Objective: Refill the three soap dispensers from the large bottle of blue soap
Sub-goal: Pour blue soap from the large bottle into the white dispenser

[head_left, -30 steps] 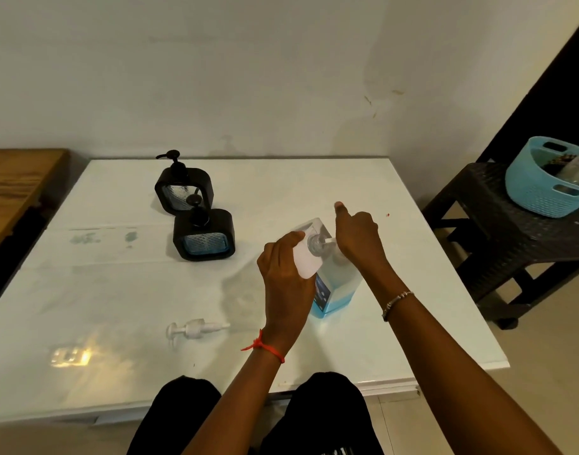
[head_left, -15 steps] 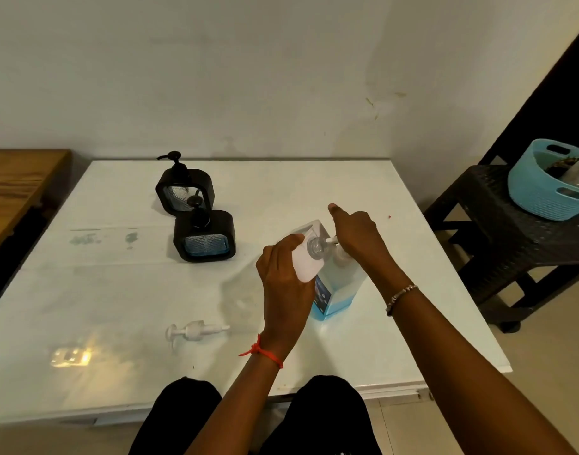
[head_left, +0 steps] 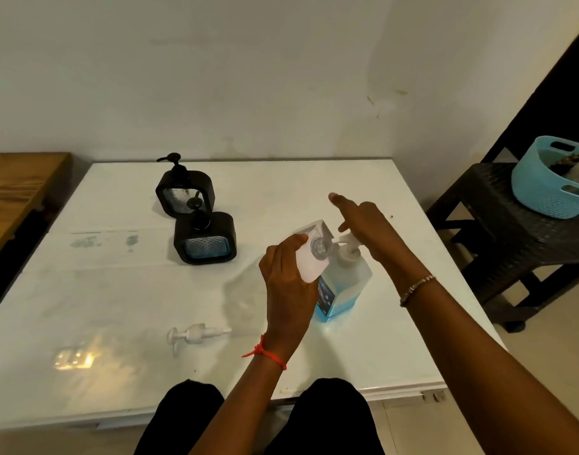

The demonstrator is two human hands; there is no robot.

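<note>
White table | L grip holds white dispenser | bottle: blue soap low

a white surface stands against a pale wall, with greenish smudges on its left part and a bright glare near its front edge. left of it is a wooden bench. right of it, a dark stool bears a blue basket.
</note>
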